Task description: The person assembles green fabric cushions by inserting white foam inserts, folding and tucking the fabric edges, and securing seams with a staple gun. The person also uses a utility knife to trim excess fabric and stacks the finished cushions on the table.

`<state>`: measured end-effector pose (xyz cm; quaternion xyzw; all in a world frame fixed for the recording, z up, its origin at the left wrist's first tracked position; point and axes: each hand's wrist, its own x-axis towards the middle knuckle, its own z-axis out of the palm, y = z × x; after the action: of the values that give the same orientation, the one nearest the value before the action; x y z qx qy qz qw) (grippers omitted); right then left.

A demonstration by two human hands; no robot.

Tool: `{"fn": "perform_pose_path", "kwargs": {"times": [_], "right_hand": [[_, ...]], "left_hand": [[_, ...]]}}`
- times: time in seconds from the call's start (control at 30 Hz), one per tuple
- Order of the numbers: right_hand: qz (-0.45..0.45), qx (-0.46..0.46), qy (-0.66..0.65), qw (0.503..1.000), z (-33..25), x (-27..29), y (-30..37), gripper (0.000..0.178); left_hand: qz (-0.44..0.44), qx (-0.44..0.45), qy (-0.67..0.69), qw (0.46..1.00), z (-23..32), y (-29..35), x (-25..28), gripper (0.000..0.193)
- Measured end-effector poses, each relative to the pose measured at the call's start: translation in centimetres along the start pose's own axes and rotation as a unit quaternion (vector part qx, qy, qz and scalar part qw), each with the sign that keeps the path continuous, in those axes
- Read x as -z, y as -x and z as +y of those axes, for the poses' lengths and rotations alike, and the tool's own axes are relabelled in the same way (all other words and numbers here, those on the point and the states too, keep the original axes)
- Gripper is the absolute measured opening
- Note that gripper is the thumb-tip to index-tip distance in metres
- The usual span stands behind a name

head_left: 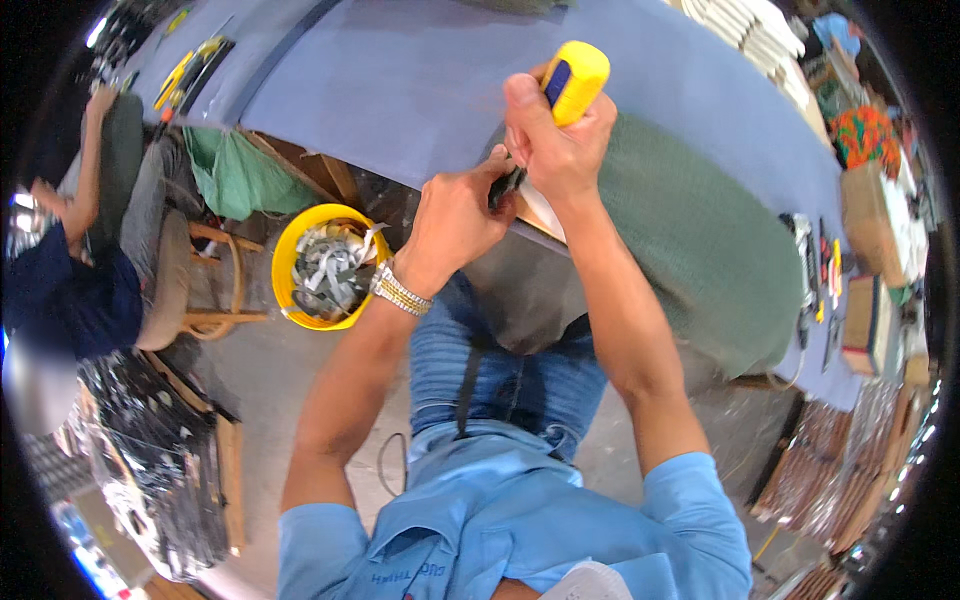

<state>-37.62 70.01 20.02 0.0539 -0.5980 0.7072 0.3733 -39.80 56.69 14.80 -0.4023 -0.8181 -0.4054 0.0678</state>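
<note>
My right hand [562, 145] is closed around a thick yellow handle with a navy panel [580, 82]. The working end of this hand tool is hidden below the fist, so its kind cannot be told. Close beside it, my left hand [460, 215] has its fingers curled at the table's near edge, around a small dark piece [506, 186] that I cannot make out. Under my right wrist shows a pale strip [541, 212]. Dark green fabric [690, 240] spreads over the table to the right and hangs down at the front.
The blue-grey tabletop [400, 90] runs across the front. A yellow bucket [282, 262] of scrap strips stands on the floor at left, near a wooden stool [235, 285] and a seated person [70, 270]. Tools [822, 270] lie at the table's right end. Wrapped bundles [830, 465] stand at lower right.
</note>
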Motion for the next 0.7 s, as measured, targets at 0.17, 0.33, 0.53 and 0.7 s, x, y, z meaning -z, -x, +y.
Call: {"fn": "perform_pose_path", "kwargs": {"times": [0.17, 0.33, 0.53, 0.7], "right_hand": [[-0.062, -0.004, -0.126, 0.99, -1.4, 1.4, 1.9, 0.021], [-0.16, 0.101, -0.051, 0.981, -0.8, 1.9, 3.3, 0.031], [-0.137, 0.12, -0.033, 0.983, 0.8, 2.2, 3.6, 0.032], [-0.045, 0.063, -0.024, 0.997, 1.4, 0.8, 2.2, 0.023]], "left_hand": [[-0.018, -0.023, -0.001, 1.0, -0.7, 0.2, -0.4, 0.041], [-0.041, -0.021, -0.027, 0.999, -1.3, 0.4, -0.4, 0.049], [0.0, -0.055, 0.014, 0.998, -1.3, 0.4, -0.5, 0.035], [-0.041, -0.016, -0.008, 0.999, -0.9, 0.2, -0.3, 0.035]]}}
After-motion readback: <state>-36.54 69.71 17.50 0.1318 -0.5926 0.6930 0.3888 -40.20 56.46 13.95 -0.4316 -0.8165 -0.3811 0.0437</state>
